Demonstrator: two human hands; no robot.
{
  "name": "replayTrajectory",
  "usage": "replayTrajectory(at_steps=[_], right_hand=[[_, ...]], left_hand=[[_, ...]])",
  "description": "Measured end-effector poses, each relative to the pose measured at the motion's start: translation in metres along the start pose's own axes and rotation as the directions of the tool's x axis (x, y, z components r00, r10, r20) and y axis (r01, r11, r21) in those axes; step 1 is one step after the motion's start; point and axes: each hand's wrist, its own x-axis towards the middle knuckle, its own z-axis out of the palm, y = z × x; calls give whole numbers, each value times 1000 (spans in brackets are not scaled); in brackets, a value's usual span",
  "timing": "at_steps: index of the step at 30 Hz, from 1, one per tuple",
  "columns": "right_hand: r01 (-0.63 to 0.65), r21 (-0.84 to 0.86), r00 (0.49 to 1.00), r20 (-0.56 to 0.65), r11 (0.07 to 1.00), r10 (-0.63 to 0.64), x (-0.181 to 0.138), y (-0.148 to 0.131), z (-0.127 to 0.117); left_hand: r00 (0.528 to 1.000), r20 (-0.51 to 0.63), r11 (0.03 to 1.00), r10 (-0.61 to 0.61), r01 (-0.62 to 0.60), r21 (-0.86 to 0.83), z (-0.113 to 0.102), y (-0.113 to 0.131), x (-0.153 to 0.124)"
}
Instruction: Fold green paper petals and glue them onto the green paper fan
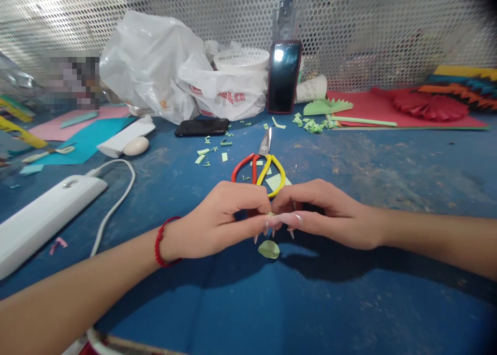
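Pinching green scrap (271,214) between left hand (217,221), right hand (326,216); axis hidden.

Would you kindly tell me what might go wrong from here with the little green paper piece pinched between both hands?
The green paper bit, pinched between the left hand and right hand, is tiny; it may slip out or tear on the long nails.
The scissors lie just behind the fingers; a forward move could bump them.
The loose green petal under the hands could be brushed off among the scraps.
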Motion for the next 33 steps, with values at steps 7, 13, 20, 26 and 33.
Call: replayTrajectory(at_steps=[7, 13, 20, 26, 33], right_hand=[[6, -60, 996, -92, 998, -12, 0, 4, 3], [79, -153, 992, -85, 985, -93, -1, 5, 6], [-13, 0, 998, -62, 1000, 13, 0, 0, 7], [45, 17, 999, -25, 999, -45, 0, -1, 4], [-58, 40, 943, -326, 998, 68, 9, 10, -7]], left_hand=[[999, 41, 996, 31, -35, 86, 3, -6, -2], [999, 49, 994, 7, -12, 105, 5, -1, -2], [991, 117, 985, -57, 74, -154, 6, -5, 2], [988, 139, 938, -60, 103, -330, 6, -3, -1], [992, -34, 941, -119, 102, -322, -5, -1, -4]])
